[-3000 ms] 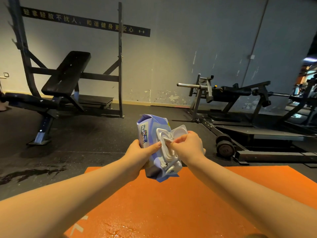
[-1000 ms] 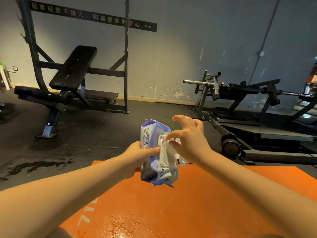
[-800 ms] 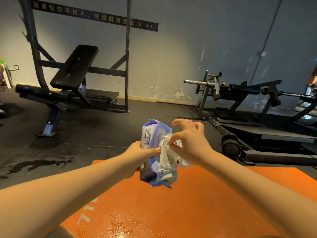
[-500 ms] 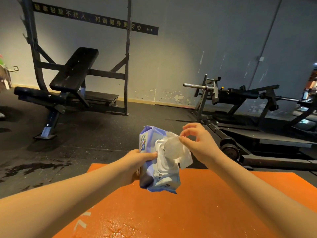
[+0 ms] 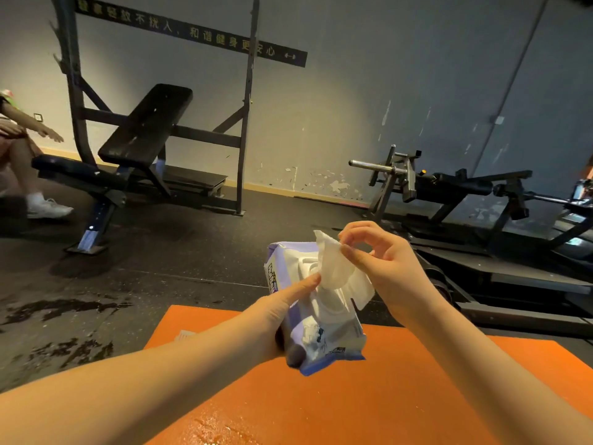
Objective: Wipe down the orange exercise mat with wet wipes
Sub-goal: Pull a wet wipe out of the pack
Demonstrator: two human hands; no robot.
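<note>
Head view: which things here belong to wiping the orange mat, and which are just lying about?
For the job: orange mat; wipes pack, gripped by the left hand; wet wipe, pinched by the right hand.
Just about: incline bench; plate-loaded machine; wall sign; wet floor patch; seated person at left.

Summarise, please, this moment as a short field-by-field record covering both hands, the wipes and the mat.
left hand: grips the wipe pack from its side, thumb laid across the front
right hand: pinches a white wipe between thumb and fingers
wipe: partly drawn up out of the pack
wipe pack: purple and white, held in the air above the mat
orange mat: flat on the dark floor, wet sheen at its near end
wiping: not yet begun
background: black bench; seated person at far left
</note>
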